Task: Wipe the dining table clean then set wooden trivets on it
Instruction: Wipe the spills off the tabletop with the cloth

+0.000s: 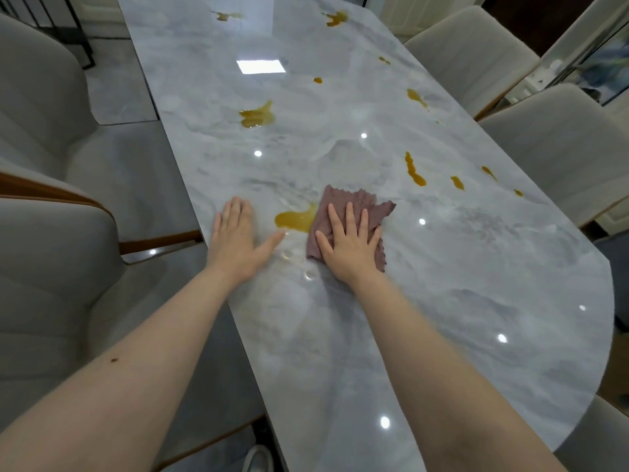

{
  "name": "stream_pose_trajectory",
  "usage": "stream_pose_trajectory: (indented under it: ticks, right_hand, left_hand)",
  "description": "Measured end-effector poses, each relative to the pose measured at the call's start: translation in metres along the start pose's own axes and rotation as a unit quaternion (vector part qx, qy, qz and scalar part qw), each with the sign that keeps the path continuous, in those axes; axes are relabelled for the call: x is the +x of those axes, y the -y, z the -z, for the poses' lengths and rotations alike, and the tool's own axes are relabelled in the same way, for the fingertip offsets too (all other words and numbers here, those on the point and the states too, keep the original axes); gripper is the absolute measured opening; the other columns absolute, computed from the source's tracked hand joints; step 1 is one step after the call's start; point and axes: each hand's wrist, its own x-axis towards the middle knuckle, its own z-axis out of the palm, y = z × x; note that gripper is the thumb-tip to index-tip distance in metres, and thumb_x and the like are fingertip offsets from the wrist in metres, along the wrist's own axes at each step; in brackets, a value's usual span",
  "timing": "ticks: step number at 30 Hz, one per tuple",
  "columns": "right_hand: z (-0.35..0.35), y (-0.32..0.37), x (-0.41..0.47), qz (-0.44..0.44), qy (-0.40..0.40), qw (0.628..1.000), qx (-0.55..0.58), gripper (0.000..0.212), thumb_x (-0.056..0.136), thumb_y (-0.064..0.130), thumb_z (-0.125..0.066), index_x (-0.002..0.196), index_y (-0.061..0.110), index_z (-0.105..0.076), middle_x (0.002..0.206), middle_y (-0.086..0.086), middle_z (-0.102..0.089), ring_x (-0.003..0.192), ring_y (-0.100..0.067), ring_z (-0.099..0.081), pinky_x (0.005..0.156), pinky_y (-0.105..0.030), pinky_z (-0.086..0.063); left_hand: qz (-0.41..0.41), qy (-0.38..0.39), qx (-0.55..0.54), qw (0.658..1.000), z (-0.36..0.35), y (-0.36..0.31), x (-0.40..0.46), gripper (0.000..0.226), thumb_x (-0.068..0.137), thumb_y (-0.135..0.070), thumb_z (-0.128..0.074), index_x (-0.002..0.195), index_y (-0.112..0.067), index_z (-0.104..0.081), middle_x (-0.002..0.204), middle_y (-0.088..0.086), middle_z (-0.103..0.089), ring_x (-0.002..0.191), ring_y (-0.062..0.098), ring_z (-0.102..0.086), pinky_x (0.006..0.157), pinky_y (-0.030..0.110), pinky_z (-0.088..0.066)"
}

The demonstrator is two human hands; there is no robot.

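1. We stand at the long marble table [442,301], with padded chairs [561,144] on both sides; the far ones are cut off by the frame.
2. Our right hand [350,240] presses a mauve cloth [354,202] flat, fingers spread; the hand hides much of it.
3. Our left hand [235,229] rests open on the table.
4. An amber spill [294,218] touches the cloth's left edge; more amber spots [257,114] lie farther off.

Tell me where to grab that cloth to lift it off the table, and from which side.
Probably by the far right corner of the cloth, coming from the right. It lies flat on the table, and that corner sticks out bare beyond the right hand pressing it, away from the orange spill at its left edge. The left hand rests flat beside the spill.
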Motion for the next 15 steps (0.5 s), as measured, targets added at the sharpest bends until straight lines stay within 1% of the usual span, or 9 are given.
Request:
stream_pose_trajectory:
  ticks: [1,2,3,5,7,9,11,13,15]
  right_hand:
    - [0.001,0.004,0.009,0.013,-0.002,1.000,0.000,0.061,0.098,0.053,-0.025,0.152,0.038,0.000,0.161,0.000,0.010,0.146,-0.028,0.016,0.114,-0.057,0.013]
    - [0.002,0.009,0.015,0.024,-0.002,1.000,-0.002,0.060,0.099,0.053,-0.026,0.152,0.039,-0.001,0.161,0.001,0.009,0.147,-0.028,0.015,0.114,-0.057,0.012]
    - [0.002,0.013,0.019,0.038,0.000,0.999,-0.004,0.059,0.099,0.052,-0.026,0.151,0.040,-0.002,0.161,0.002,0.008,0.147,-0.028,0.014,0.114,-0.057,0.012]
    - [0.000,0.021,0.017,0.081,0.003,0.997,-0.010,0.058,0.099,0.051,-0.028,0.151,0.042,-0.003,0.161,0.003,0.007,0.147,-0.026,0.013,0.115,-0.055,0.012]
    - [-0.004,0.016,0.000,0.141,-0.001,0.990,-0.007,0.058,0.098,0.052,-0.029,0.150,0.043,-0.006,0.161,0.005,0.005,0.147,-0.025,0.013,0.115,-0.053,0.012]
    - [-0.006,0.004,-0.020,0.181,-0.010,0.983,-0.016,0.062,0.092,0.060,-0.021,0.150,0.044,-0.008,0.161,0.007,0.003,0.148,-0.021,0.012,0.116,-0.049,0.014]
    - [-0.003,-0.008,-0.026,0.178,-0.004,0.984,-0.023,0.066,0.086,0.064,-0.013,0.150,0.045,-0.007,0.161,0.009,0.004,0.147,-0.018,0.014,0.116,-0.046,0.016]
    - [0.001,-0.009,-0.016,0.152,0.002,0.988,-0.021,0.065,0.090,0.063,-0.019,0.150,0.044,-0.006,0.161,0.008,0.005,0.147,-0.019,0.015,0.116,-0.048,0.016]
    - [0.002,0.003,0.002,0.120,0.007,0.993,-0.011,0.061,0.096,0.056,-0.028,0.150,0.043,-0.004,0.161,0.006,0.007,0.147,-0.022,0.016,0.116,-0.051,0.014]
  left_hand:
    - [-0.011,-0.039,0.013,0.999,-0.004,0.007,0.001,0.079,0.095,-0.056,-0.031,0.152,-0.005,-0.011,0.160,0.012,-0.002,0.148,0.021,0.002,0.120,0.038,0.005]
    - [-0.022,-0.078,0.035,0.996,-0.009,0.010,0.001,0.066,0.099,-0.045,-0.023,0.151,-0.004,-0.016,0.159,0.013,-0.008,0.148,0.023,-0.003,0.120,0.039,0.002]
    - [-0.034,-0.115,0.059,0.991,-0.015,0.012,0.001,0.060,0.099,-0.037,-0.019,0.150,-0.004,-0.021,0.158,0.014,-0.014,0.147,0.024,-0.008,0.120,0.041,-0.001]
    - [-0.047,-0.159,0.083,0.983,-0.022,0.013,0.002,0.055,0.099,-0.027,-0.024,0.148,-0.002,-0.027,0.156,0.015,-0.023,0.146,0.027,-0.017,0.119,0.042,-0.005]
    - [-0.051,-0.159,0.089,0.982,-0.025,0.013,0.002,0.050,0.101,-0.020,-0.033,0.147,-0.002,-0.027,0.155,0.015,-0.024,0.145,0.026,-0.018,0.119,0.041,-0.006]
    - [-0.050,-0.156,0.092,0.982,-0.025,0.015,0.003,0.051,0.101,-0.019,-0.033,0.148,-0.002,-0.026,0.155,0.014,-0.023,0.146,0.026,-0.017,0.119,0.040,-0.005]
    - [-0.045,-0.158,0.095,0.982,-0.025,0.015,0.003,0.053,0.099,-0.023,-0.026,0.148,-0.002,-0.026,0.155,0.014,-0.024,0.146,0.025,-0.017,0.119,0.040,-0.005]
    - [-0.039,-0.156,0.097,0.982,-0.025,0.014,0.004,0.058,0.096,-0.027,-0.020,0.148,-0.003,-0.027,0.156,0.013,-0.024,0.146,0.024,-0.017,0.119,0.039,-0.005]
    - [-0.033,-0.157,0.098,0.982,-0.026,0.014,0.003,0.059,0.096,-0.028,-0.017,0.148,-0.003,-0.026,0.156,0.012,-0.023,0.146,0.023,-0.016,0.120,0.038,-0.004]
